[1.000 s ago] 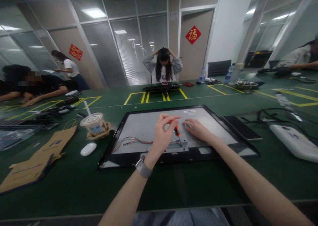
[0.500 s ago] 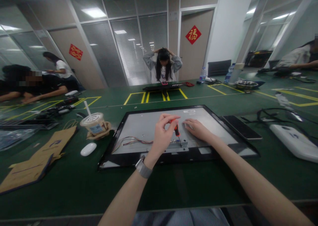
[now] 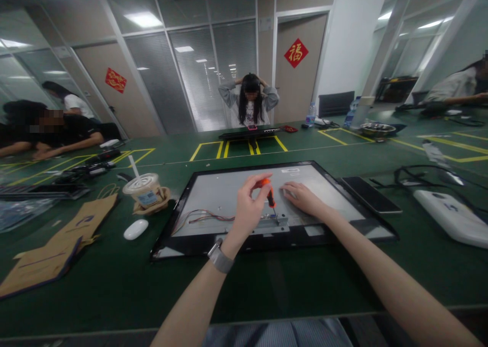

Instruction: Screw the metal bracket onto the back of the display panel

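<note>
A flat display panel (image 3: pixel 213 194) with a black frame and a silvery back lies on the green table in front of me. My left hand (image 3: pixel 249 202), a watch on its wrist, has its fingers closed round the red-and-black handle of a screwdriver (image 3: pixel 271 199). The screwdriver's shaft points down, its tip at a metal bracket (image 3: pixel 280 224) near the panel's front edge. Thin wires (image 3: pixel 209 215) run left from that bracket, partly behind my left hand. To the right, my right hand (image 3: pixel 303 198) rests open on the panel's back, fingers spread.
Left of the panel stand a drink cup (image 3: pixel 143 189) in a carton holder, a white case (image 3: pixel 136 229) and a paper bag (image 3: pixel 64 240). On the right lie a phone (image 3: pixel 369 194), cables and a white device (image 3: pixel 452 217). A person (image 3: pixel 249 103) sits opposite behind another panel.
My left fingers have shifted slightly round the screwdriver handle, showing more of its orange-red top. My right hand stays put. At the far left, a person in white has moved left and lower.
</note>
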`<control>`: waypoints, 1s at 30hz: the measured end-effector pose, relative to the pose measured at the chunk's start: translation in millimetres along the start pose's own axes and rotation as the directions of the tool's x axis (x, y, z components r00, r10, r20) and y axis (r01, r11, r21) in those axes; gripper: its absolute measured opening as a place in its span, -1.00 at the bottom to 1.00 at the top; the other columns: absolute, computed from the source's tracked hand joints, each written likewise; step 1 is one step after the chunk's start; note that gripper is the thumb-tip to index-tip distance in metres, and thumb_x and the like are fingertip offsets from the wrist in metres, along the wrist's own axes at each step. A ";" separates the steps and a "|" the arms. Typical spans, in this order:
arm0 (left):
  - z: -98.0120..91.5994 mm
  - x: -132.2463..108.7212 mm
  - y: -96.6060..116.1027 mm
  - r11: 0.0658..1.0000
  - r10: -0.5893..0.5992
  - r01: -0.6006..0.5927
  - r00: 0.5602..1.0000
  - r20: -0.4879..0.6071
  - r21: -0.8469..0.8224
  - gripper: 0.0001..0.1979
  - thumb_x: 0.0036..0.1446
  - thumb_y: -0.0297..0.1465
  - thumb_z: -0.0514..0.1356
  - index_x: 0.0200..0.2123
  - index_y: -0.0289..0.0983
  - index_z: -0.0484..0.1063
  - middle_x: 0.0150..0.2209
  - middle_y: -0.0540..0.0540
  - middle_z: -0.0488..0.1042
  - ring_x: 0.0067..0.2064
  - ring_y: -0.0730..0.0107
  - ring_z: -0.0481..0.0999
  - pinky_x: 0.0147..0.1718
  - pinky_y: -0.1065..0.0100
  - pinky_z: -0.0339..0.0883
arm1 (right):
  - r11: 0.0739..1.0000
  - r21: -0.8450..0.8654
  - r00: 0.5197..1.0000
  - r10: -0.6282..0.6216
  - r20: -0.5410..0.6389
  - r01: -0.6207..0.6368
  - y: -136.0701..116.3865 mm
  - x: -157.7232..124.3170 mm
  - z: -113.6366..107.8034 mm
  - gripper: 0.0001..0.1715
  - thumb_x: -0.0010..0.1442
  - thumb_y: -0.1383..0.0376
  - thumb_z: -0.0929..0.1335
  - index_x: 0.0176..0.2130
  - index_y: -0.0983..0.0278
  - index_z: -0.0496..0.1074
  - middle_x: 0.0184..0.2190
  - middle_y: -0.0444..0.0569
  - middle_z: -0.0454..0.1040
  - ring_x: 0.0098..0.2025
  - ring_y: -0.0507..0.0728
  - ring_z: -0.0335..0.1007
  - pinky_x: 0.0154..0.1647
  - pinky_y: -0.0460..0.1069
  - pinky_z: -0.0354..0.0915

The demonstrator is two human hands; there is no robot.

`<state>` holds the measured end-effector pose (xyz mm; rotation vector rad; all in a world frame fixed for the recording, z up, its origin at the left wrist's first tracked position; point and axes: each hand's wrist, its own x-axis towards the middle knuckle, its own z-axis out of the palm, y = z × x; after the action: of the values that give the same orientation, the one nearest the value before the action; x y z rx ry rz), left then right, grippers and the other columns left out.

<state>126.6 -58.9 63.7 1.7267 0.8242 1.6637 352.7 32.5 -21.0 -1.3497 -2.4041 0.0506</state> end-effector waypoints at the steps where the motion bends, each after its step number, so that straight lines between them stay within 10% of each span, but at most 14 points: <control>1: 0.5 -0.3 0.4 1.000 0.018 -0.018 1.000 -0.019 0.026 -0.84 0.21 -0.42 0.26 -0.16 -0.23 0.61 -0.28 -0.08 0.48 -0.22 0.35 0.50 -0.11 0.30 0.40 | 1.000 -0.001 1.000 -0.001 -0.001 0.001 0.4 0.3 0.6 -0.56 0.35 0.32 0.25 0.14 0.32 0.47 0.14 0.21 0.48 0.16 0.30 0.41 0.22 0.17 0.28; 30: 1.2 -4.0 2.4 0.983 0.101 -0.100 0.995 0.001 0.154 -0.80 0.28 -0.39 0.19 -0.11 -0.20 0.61 -0.18 -0.09 0.38 -0.15 0.33 0.45 -0.07 0.27 0.36 | 1.000 0.004 1.000 0.003 -0.018 -0.003 3.5 0.0 3.5 -0.57 0.33 0.32 0.26 0.14 0.29 0.48 0.14 0.20 0.48 0.16 0.31 0.42 0.22 0.20 0.28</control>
<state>127.8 -63.5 62.9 1.8967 0.9027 1.7109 354.4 34.9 -25.0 -1.3461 -2.3856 0.0437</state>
